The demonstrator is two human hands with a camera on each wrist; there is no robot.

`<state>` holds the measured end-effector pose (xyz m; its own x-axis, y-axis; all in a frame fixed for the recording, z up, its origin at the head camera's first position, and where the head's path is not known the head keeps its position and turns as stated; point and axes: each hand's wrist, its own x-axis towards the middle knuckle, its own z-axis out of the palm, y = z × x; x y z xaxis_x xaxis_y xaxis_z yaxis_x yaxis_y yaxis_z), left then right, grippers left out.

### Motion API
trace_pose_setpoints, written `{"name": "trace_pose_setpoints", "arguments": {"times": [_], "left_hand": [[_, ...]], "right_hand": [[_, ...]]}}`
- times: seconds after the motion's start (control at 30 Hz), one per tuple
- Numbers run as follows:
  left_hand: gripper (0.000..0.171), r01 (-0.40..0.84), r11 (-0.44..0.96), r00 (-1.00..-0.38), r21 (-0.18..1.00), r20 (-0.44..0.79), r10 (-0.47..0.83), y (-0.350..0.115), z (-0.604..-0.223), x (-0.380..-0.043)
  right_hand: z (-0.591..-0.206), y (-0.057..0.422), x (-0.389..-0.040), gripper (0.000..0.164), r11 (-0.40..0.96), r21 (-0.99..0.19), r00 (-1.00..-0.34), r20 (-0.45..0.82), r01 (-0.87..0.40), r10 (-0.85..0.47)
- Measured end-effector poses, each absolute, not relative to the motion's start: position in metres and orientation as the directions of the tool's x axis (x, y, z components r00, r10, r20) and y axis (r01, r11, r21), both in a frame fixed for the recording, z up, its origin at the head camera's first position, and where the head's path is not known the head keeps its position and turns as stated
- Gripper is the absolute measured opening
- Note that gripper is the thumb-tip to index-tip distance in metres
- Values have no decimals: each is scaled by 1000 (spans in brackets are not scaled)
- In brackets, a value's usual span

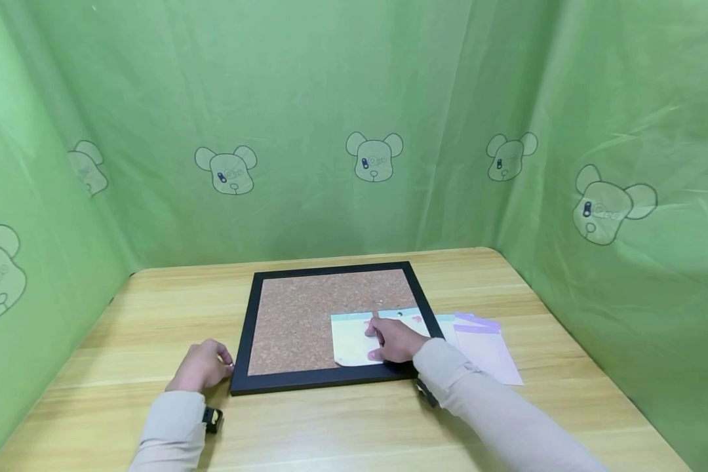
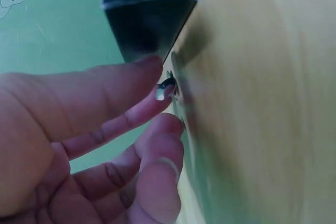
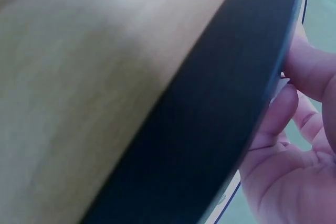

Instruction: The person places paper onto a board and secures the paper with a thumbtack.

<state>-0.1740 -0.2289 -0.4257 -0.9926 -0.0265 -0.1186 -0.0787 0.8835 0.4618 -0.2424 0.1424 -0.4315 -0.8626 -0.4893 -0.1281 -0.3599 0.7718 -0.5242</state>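
A cork board (image 1: 295, 321) with a black frame (image 1: 297, 379) lies on the wooden table. On the board's right part is a white sheet (image 1: 348, 341) with a pale blue top strip and small printed pictures. My right hand (image 1: 396, 339) rests on that sheet, index finger stretched toward its top edge and thumb lower down. Beside the frame's front left corner, my left hand (image 1: 202, 367) has its thumb and forefinger around a small shiny thing (image 2: 167, 83), low over the tabletop; its kind I cannot tell. The left thumb's tip overlaps the frame's side in the left wrist view.
Several sheets with purple top strips (image 1: 488, 351) lie right of the board, partly behind my right sleeve (image 1: 478, 393). A tiny pale speck (image 1: 380, 301) shows on the cork above the white sheet. Green curtains (image 1: 307, 196) surround the table's back and sides.
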Motion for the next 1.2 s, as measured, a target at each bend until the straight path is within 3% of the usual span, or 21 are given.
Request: {"name": "trace_pose_setpoints", "arguments": {"times": [0.5,1.2], "left_hand": [[17,-72,884,-994,462,-104,-27,-228,-429,-176],[14,-82,881,-994,465,-105,-37,-228,-426,-171]], "right_hand": [[-433,143,-242,33,766,-526,-863,-111,-370,-493],[-437,142,-243,32,775,-518,-871,-111,-360,-479]]}}
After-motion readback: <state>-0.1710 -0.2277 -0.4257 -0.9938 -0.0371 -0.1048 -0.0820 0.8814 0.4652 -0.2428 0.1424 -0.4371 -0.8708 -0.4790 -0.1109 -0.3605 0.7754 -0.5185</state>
